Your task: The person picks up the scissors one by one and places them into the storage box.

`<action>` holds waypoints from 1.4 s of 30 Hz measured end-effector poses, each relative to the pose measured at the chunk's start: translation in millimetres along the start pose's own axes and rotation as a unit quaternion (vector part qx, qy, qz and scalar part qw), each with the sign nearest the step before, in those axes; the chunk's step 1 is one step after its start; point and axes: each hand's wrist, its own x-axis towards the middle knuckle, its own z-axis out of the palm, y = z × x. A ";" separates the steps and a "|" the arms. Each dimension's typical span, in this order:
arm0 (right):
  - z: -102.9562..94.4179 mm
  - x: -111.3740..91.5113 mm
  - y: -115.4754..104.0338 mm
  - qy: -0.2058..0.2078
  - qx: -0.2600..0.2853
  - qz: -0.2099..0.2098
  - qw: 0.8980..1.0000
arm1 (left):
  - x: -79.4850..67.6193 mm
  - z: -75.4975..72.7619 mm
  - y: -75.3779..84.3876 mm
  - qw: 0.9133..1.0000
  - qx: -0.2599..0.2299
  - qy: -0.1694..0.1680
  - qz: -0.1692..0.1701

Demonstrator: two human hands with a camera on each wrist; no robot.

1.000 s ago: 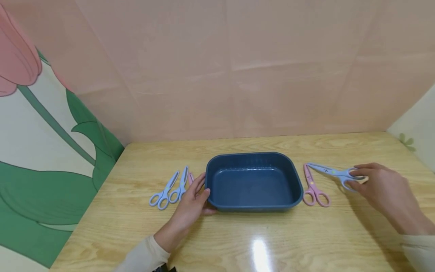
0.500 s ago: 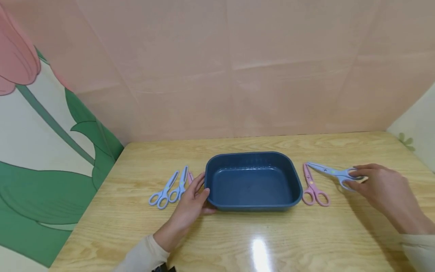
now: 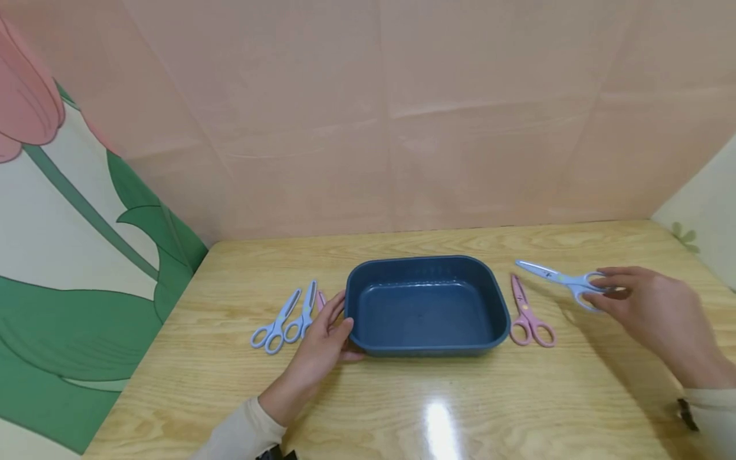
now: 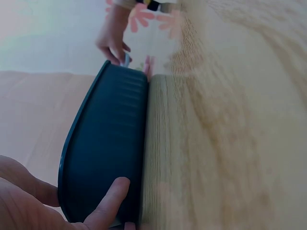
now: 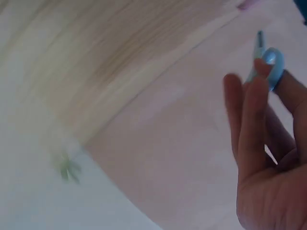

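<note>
My right hand pinches the handle loops of light blue scissors, whose blades point left. In the right wrist view, the fingertips close on a blue loop. A shadow falls on the table beneath them. Pink scissors lie beside the container's right end, just left of those blades. My left hand grips the left front corner of a dark blue rectangular container, which has nothing inside. In the left wrist view, a finger lies against the container's outer wall.
Left of the container lie two light blue scissors and pink scissors, partly hidden behind the left hand. All rest on a wood-grain table. A pink-beige sheet rises behind it, and a tulip-patterned panel stands at the left.
The right hand has lifted the light blue scissors slightly; their tips have moved up and away from the pink scissors. The left hand and container stay in place.
</note>
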 end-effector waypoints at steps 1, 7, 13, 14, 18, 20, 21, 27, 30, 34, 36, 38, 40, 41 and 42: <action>-0.9 1.0 -0.3 0.008 -0.004 -0.005 1.000 | -0.2 -0.2 0.0 1.000 0.000 0.001 0.000; -3.8 3.6 -6.3 0.044 -0.010 -0.035 0.998 | -1.2 -1.3 -1.0 1.000 -0.002 0.005 -0.001; -2.9 3.4 -15.4 0.052 0.007 -0.038 0.998 | -1.9 -1.8 -1.0 1.000 -0.001 0.006 -0.001; -2.7 3.5 -16.3 0.053 0.007 -0.038 0.998 | -2.0 -1.9 -0.9 1.000 -0.001 0.006 -0.001; -2.2 3.0 -17.4 0.057 0.005 -0.049 0.997 | -2.5 -2.1 -0.4 1.000 -0.008 0.000 0.000; -2.0 2.7 -17.1 0.058 0.002 -0.056 0.997 | -2.8 -2.2 -0.1 1.000 -0.013 -0.004 0.001; -1.8 2.6 -17.0 0.057 0.001 -0.058 0.997 | -2.9 -2.2 0.2 1.000 -0.015 -0.005 0.000; -5.1 3.9 -15.6 0.076 -0.012 -0.087 0.993 | -3.4 -2.3 1.3 1.000 -0.019 -0.006 -0.004; -8.5 3.7 -13.8 0.095 -0.025 -0.117 0.988 | -2.9 -1.8 1.2 1.000 -0.020 -0.006 -0.010; -12.6 2.0 -13.6 0.082 -0.016 -0.112 0.990 | -2.4 -0.7 1.1 0.999 -0.028 -0.005 -0.017; -15.1 1.2 -15.8 0.076 -0.001 -0.092 0.993 | -1.6 -0.1 1.3 0.999 -0.033 -0.006 -0.021; -17.7 1.1 -18.9 0.078 0.014 -0.089 0.993 | -1.0 0.2 1.5 0.999 -0.038 -0.005 -0.022; -19.9 1.9 -22.1 0.080 0.009 -0.109 0.991 | -0.6 0.3 1.5 0.999 -0.041 -0.005 -0.021; -21.3 2.9 -24.4 0.080 0.011 -0.110 0.991 | -0.6 0.4 1.4 0.999 -0.042 -0.006 -0.021; -22.9 4.1 -26.7 0.074 0.015 -0.106 0.991 | -0.7 0.5 1.5 0.999 -0.042 -0.007 -0.019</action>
